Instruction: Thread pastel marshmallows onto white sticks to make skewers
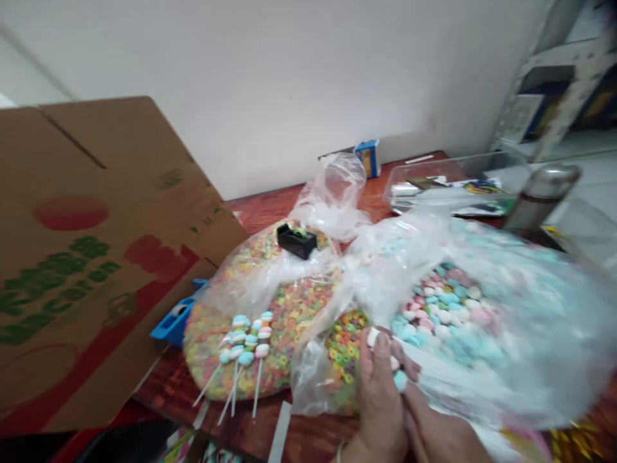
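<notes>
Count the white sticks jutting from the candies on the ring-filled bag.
4 thin white sticks: one leftmost, two close together mid-cluster, one rightmost, all jutting from pastel round candies on the clear plastic bag. More may be hidden.

Left hand (383, 395): comes up from the lower edge, fingers bent in a grip, the thumb on top and pointing upward.
Left wrist (361, 450): only partly visible, cut by the lower edge.
Right hand (427, 415): just beside the left one, at its right side; fingertips are hidden, so its grip is not clear.
Right wrist (460, 444): slants down toward the right.
</notes>
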Available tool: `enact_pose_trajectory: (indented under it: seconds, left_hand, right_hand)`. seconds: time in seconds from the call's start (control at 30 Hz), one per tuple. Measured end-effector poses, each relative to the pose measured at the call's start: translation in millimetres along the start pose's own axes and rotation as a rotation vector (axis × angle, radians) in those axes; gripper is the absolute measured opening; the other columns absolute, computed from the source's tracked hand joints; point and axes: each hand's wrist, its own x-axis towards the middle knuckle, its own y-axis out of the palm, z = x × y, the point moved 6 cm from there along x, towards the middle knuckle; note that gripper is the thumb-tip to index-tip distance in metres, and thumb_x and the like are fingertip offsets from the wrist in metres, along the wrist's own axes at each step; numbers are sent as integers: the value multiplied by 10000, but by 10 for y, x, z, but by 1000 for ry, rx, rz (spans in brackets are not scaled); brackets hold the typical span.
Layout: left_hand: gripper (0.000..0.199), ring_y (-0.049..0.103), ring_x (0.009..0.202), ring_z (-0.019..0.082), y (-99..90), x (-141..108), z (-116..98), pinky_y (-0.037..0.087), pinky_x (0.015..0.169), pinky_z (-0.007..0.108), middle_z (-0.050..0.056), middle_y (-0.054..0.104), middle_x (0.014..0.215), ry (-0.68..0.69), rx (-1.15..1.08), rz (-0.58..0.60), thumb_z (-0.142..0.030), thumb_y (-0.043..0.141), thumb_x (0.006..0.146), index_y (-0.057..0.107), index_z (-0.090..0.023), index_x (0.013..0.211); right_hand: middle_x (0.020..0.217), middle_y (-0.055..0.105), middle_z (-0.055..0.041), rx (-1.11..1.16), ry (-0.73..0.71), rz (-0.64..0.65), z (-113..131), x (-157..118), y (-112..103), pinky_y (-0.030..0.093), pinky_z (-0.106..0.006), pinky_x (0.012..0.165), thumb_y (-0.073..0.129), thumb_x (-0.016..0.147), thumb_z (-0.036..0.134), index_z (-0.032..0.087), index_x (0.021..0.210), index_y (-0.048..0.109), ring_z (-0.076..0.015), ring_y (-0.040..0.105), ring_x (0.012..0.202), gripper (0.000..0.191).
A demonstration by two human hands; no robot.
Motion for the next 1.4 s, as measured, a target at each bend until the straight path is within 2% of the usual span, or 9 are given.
enact_pose_trajectory:
  seconds: [0.2, 0.37, 0.47, 0.77, 0.93, 1.07, 1.17, 1.27, 1.4]
  left_hand:
    - [298, 463, 458, 83, -397, -67, -570, 365, 433, 174, -62, 529, 622, 73, 132, -192, -453, 686, 770, 540, -221, 888]
    - [279, 496, 594, 151, -990, 87, -1854, 368, 532, 239, -8, 561, 769, 589, 788, -457, -420, 639, 799, 602, -262, 1025]
    - [185, 408, 586, 167, -1336, 286, -2137, 267, 598, 284, -5, 486, 697, 730, 1272, -616, -415, 642, 784, 626, -275, 905]
    - [253, 573, 763, 272, -1791, 750, -1965, 334, 650, 318, 11, 525, 669, 814, 1793, -623, -429, 637, 764, 649, -205, 880]
    - [311, 637, 903, 276, -1400, 289, -1941, 470, 849, 383, 61, 681, 964, 1043, 1488, -627, -386, 658, 778, 688, -184, 1012]
    - [168, 652, 893, 233, -790, 35, -1318, 475, 884, 344, 51, 723, 948, 766, 1061, -246, -314, 649, 815, 734, -232, 935]
    - [143, 667, 829, 233, -406, 82, -586, 512, 794, 328, 76, 744, 887, 287, 865, 124, -276, 733, 737, 775, -229, 866]
    - [357, 668, 708, 194, -270, 152, -77, 530, 703, 319, 83, 740, 874, -67, 515, 183, -267, 779, 685, 739, -201, 1033]
    - [321, 653, 674, 152, -186, 223, 90, 513, 658, 267, 73, 716, 844, -134, 227, 130, -282, 800, 677, 714, -150, 957]
  right_hand:
    - [728, 687, -40, 50, -49, 203, 443, 325, -76, 424, -253, 535, 316, 958, 208, 205, 1184, 520, -190, 641, 609, 305]
    - [794, 623, -33, -134, 111, 112, -10, -17, -428, 395, -289, 647, 327, 978, 189, 220, 1020, 586, -192, 598, 732, 265]
    - [793, 593, -25, -219, 178, 107, -298, -253, -457, 362, -302, 662, 372, 979, 198, 220, 904, 599, -189, 571, 736, 240]
    - [784, 613, -40, -540, 83, -18, -425, 280, -327, 300, -329, 640, 553, 804, 30, 214, 772, 636, -220, 521, 738, 204]
    - [726, 604, -25, -522, 84, -58, -497, 216, -268, 299, -325, 631, 539, 797, 9, 220, 717, 620, -211, 523, 705, 240]
    - [919, 672, -46, -445, 41, -138, -513, 69, -315, 356, -313, 721, 496, 893, 76, 210, 957, 647, -206, 570, 831, 212]
    - [1057, 682, -66, -395, -21, -192, -484, 7, -393, 374, -319, 803, 484, 932, 121, 194, 1129, 596, -206, 587, 928, 238]
    - [1049, 696, -66, -418, -78, -244, -437, -22, -477, 382, -320, 834, 514, 935, 156, 186, 1158, 583, -200, 610, 936, 236]
    - [1015, 714, -73, -434, -127, -318, -384, -43, -564, 398, -320, 841, 556, 919, 177, 168, 1150, 593, -197, 641, 915, 234]
